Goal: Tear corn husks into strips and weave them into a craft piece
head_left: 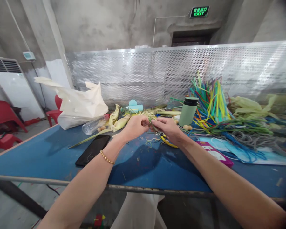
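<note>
Can read "EXIT" in green letters beneath "安全出口" on the black rectangular wall sign [199, 12]; cannot make out the small print on the flat magenta box with white panels [212, 154], right of the hands. See, close together above the blue rectangular tabletop [133, 173], the bare left hand [137, 124] and the bare right hand [168, 126], both pinched on the thin green strand [150, 121]. Find that strand directly between the two sets of fingertips, partly hidden by them; cannot tell its material. Note, right of the right hand, the sage-green cylindrical tumbler with black lid [187, 114].
</note>
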Demonstrator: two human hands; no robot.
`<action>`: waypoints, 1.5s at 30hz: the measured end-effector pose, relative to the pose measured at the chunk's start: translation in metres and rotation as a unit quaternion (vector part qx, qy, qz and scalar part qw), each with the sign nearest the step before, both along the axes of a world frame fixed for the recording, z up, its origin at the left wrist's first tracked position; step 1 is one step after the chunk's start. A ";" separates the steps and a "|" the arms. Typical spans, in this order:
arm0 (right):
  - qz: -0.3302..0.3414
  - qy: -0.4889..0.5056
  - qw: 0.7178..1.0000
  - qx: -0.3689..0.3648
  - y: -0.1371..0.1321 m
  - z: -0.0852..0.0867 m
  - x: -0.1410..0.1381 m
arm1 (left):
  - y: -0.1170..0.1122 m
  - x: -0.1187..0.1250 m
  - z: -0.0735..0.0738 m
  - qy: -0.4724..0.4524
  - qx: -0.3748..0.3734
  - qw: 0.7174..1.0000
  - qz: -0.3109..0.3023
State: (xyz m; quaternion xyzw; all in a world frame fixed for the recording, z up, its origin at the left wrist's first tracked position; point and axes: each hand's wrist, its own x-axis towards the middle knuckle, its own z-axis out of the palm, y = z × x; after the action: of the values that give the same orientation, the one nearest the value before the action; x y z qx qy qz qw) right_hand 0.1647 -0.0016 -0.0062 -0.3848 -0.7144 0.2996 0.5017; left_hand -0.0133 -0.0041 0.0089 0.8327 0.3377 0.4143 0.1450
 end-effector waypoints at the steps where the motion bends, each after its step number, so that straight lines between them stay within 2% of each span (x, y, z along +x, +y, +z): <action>1: -0.001 0.003 1.000 -0.002 -0.002 0.001 -0.001 | 0.000 0.000 0.001 0.004 0.002 1.000 0.005; 3: 0.009 0.010 1.000 -0.020 -0.004 0.003 -0.001 | 0.002 -0.001 0.000 0.006 0.002 1.000 0.010; 11: -0.019 0.008 1.000 -0.018 -0.005 0.003 0.000 | 0.015 -0.007 -0.005 -0.043 -0.062 0.997 0.010; 21: -0.035 0.001 0.999 -0.014 -0.006 -0.001 -0.004 | -0.001 -0.002 0.003 -0.040 -0.164 0.985 -0.017; 25: -0.015 0.004 0.999 -0.037 -0.005 -0.003 -0.005 | -0.003 0.001 0.004 -0.054 -0.182 0.982 0.000; 29: -0.017 0.010 0.998 -0.052 -0.004 -0.004 -0.007 | -0.003 0.002 0.003 -0.055 -0.170 0.984 -0.002; 35: -0.041 -0.026 0.998 -0.030 -0.002 -0.005 -0.007 | 0.001 0.000 -0.002 -0.014 -0.133 0.991 -0.001; 41: -0.067 -0.048 0.996 -0.022 -0.006 -0.002 -0.011 | 0.002 0.007 -0.004 -0.019 -0.059 0.997 0.042; 45: -0.069 -0.074 0.995 -0.022 -0.008 -0.001 -0.014 | 0.004 0.008 -0.006 -0.036 -0.084 0.995 0.041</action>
State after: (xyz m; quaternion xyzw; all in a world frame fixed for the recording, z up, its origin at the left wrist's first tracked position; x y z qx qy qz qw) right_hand 0.1509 -0.0095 -0.0071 -0.4653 -0.7143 0.2504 0.4589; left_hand -0.0049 -0.0004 0.0025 0.7878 0.3997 0.4195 0.2089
